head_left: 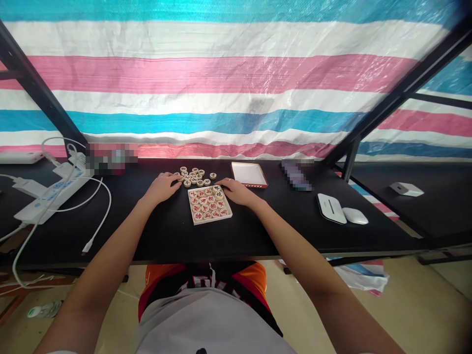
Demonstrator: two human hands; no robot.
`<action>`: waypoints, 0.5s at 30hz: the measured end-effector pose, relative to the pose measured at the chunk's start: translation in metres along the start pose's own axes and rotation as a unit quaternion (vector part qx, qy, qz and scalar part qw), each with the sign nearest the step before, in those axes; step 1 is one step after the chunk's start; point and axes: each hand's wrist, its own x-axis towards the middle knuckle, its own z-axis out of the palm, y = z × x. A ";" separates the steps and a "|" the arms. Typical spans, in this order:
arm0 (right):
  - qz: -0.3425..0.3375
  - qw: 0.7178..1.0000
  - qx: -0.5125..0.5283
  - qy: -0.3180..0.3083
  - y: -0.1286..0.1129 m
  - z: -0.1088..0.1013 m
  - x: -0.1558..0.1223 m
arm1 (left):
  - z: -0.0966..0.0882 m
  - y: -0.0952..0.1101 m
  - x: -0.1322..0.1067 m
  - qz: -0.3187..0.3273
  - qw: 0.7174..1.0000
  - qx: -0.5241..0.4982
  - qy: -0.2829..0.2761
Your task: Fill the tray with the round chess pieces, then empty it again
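Note:
A shallow white box on the black desk holds rows of round Chinese chess pieces, most with red characters. My right hand is at the box's far right corner, its fingertips closed on a black-marked Chinese chess piece there. Behind the box lies a loose pile of pieces with black characters. My left hand rests at the left edge of this pile, thumb and fingers closed around a piece that they partly hide. One single piece lies a little apart, right of the pile.
An open red-edged lid with a white inside lies behind my right hand. Farther right are a blurred dark object, a white flat device and a white mouse. A power strip with white cables occupies the left side.

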 end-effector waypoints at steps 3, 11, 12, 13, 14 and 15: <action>0.002 1.000 0.001 0.000 0.001 0.001 0.000 | 0.002 0.000 0.001 -0.004 1.000 -0.001 -0.011; 0.002 1.000 -0.002 0.000 0.000 0.000 0.000 | 0.003 0.002 0.002 0.007 1.000 0.007 -0.014; 0.003 1.000 -0.002 0.000 0.000 0.000 0.000 | 0.003 0.003 0.002 0.002 1.000 0.009 -0.013; 0.003 1.000 -0.001 -0.001 -0.001 0.000 0.000 | 0.002 0.003 0.001 -0.008 1.000 0.012 -0.010; 0.004 1.000 0.000 -0.002 -0.001 0.000 0.000 | 0.001 0.002 0.001 -0.018 1.000 0.017 -0.006; 0.004 1.000 0.001 -0.003 -0.001 0.000 0.000 | 0.000 0.001 0.001 -0.030 0.999 0.023 0.001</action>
